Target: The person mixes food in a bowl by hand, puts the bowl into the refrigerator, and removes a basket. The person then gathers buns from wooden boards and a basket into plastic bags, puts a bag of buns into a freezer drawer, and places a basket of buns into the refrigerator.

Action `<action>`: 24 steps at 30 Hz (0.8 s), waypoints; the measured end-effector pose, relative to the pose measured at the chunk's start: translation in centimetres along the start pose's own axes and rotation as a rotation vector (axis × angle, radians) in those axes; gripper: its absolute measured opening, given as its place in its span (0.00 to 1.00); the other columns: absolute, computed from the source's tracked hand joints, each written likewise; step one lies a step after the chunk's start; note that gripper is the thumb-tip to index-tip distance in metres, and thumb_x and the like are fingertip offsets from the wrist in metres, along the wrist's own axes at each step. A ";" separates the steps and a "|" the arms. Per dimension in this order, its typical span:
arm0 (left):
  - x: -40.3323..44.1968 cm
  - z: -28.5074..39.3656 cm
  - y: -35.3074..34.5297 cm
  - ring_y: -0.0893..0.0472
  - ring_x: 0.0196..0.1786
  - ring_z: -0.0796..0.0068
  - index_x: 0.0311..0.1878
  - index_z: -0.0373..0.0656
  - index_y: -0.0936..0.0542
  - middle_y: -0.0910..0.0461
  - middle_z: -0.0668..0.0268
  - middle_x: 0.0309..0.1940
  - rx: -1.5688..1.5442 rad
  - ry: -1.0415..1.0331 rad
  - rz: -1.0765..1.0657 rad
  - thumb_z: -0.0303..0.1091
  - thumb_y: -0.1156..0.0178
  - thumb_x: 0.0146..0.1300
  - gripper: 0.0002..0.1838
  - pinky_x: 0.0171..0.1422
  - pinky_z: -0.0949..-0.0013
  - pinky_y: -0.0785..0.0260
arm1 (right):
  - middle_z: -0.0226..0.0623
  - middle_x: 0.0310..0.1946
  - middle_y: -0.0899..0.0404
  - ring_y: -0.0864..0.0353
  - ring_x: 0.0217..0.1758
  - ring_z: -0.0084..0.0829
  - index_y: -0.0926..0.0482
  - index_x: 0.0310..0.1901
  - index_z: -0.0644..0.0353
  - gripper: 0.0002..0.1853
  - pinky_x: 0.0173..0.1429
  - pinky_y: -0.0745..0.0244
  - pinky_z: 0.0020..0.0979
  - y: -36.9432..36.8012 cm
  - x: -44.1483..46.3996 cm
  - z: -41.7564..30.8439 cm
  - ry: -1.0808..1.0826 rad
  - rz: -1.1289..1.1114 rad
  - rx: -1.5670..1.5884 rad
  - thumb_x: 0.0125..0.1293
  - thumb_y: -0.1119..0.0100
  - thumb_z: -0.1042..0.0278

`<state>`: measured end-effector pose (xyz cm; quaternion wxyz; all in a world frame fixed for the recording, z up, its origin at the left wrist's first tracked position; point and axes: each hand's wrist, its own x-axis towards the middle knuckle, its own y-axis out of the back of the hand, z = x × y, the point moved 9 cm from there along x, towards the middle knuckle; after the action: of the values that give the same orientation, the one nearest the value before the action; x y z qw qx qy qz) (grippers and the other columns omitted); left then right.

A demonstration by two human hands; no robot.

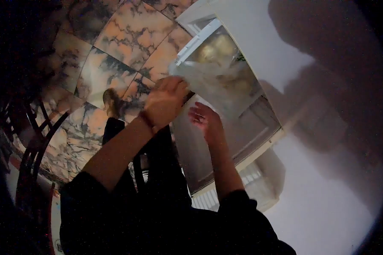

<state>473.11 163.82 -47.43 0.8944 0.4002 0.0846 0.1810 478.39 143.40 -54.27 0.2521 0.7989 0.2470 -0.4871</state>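
Note:
My left hand [168,97] is over the near left edge of a pale, frosted compartment. Its fingers are bent and blurred, and a small dark shape shows beside the fingertips; what they hold, if anything, is unclear. Just to the right, my right hand [205,121] hovers with the palm partly turned up, fingers loosely curled and apart, nothing visible in it. Below both hands lies the compartment's clear cover [242,123]. Yellowish round things [217,49] show inside at its far end, beside a white rim [198,41].
Marbled orange and black floor tiles [127,34] spread at the upper left. A dark chair [34,140] stands at the left. One shoe [110,102] shows on the floor. A white surface [319,187] with shadows is at the right, near a white ribbed basket [259,182].

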 end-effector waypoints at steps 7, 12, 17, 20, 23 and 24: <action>-23.7 -9.4 -0.3 0.22 0.49 0.46 0.49 0.41 0.24 0.23 0.51 0.46 -0.196 0.666 -0.603 0.37 0.49 0.66 0.14 0.52 0.52 0.27 | 0.57 0.53 0.26 0.27 0.61 0.46 0.31 0.54 0.76 0.18 0.72 0.35 0.43 -0.1 3.2 -2.3 0.014 -0.114 1.018 0.65 0.47 0.75; -37.6 -11.5 2.3 0.22 0.48 0.47 0.49 0.43 0.23 0.22 0.52 0.47 -0.062 0.825 -0.829 0.40 0.49 0.65 0.15 0.49 0.50 0.27 | 0.51 0.55 0.25 0.25 0.59 0.47 0.28 0.51 0.75 0.15 0.64 0.26 0.41 3.8 7.0 -8.0 0.210 -0.117 0.991 0.66 0.48 0.76; -38.1 -11.1 4.4 0.21 0.47 0.49 0.49 0.43 0.23 0.21 0.52 0.46 -0.121 0.835 -0.777 0.41 0.49 0.66 0.15 0.49 0.50 0.27 | 0.46 0.57 0.28 0.24 0.59 0.42 0.31 0.59 0.67 0.23 0.66 0.29 0.43 4.1 5.3 -13.4 0.438 -0.055 0.772 0.61 0.45 0.82; -33.2 -10.2 6.7 0.19 0.45 0.51 0.48 0.43 0.23 0.20 0.53 0.44 -0.228 0.761 -0.450 0.39 0.47 0.66 0.13 0.48 0.52 0.26 | 0.43 0.63 0.33 0.24 0.57 0.38 0.38 0.68 0.58 0.33 0.62 0.27 0.41 5.1 0.3 -13.2 0.559 0.160 0.345 0.60 0.41 0.78; -30.0 -10.3 9.6 0.18 0.42 0.52 0.48 0.45 0.23 0.19 0.56 0.41 -0.394 0.697 -0.325 0.35 0.43 0.64 0.11 0.45 0.54 0.25 | 0.38 0.65 0.36 0.24 0.55 0.34 0.43 0.72 0.53 0.41 0.57 0.26 0.40 8.8 -5.8 -8.2 0.664 0.356 0.031 0.57 0.35 0.72; -29.5 -10.6 10.7 0.18 0.41 0.53 0.49 0.46 0.23 0.18 0.56 0.41 -0.415 0.652 -0.306 0.35 0.42 0.64 0.11 0.44 0.55 0.25 | 0.40 0.65 0.35 0.26 0.58 0.35 0.42 0.72 0.53 0.41 0.57 0.26 0.40 10.9 -8.6 -6.0 0.729 0.546 -0.234 0.57 0.35 0.73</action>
<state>440.09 166.09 -46.29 0.8991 0.1158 0.3834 0.1764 485.83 137.77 -42.38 0.3561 0.9199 0.1532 -0.0595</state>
